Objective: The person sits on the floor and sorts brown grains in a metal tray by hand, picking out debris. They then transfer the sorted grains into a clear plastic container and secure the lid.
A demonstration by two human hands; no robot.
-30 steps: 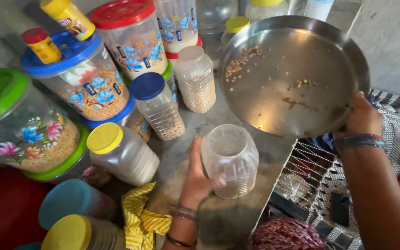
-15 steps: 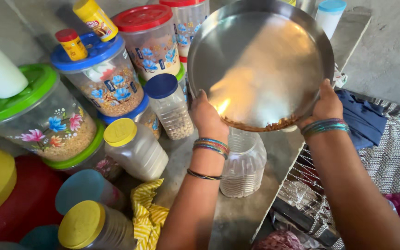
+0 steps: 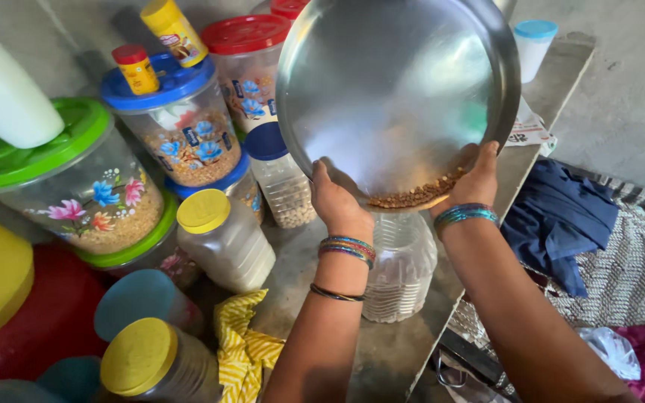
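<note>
Nearest, at the shelf's near edge by the front right corner, an open clear plastic jar (image 3: 399, 269) with a shallow layer of grain at its bottom. Just above it, both hands curled around the lower rim of a steel plate (image 3: 401, 82): left hand (image 3: 337, 205) on the near-left rim, right hand (image 3: 475, 183) on the near-right rim, fingers hooked behind the metal. Plate tilted steeply, brown grains (image 3: 418, 196) heaped at its lowest lip, directly over the jar mouth. Pouring step, seemingly close to done; next calls for a steady tilt and a lip held centred, lest grains scatter. Farther left, a yellow-lidded bottle (image 3: 222, 235), flowered tubs (image 3: 83, 186) behind.
</note>
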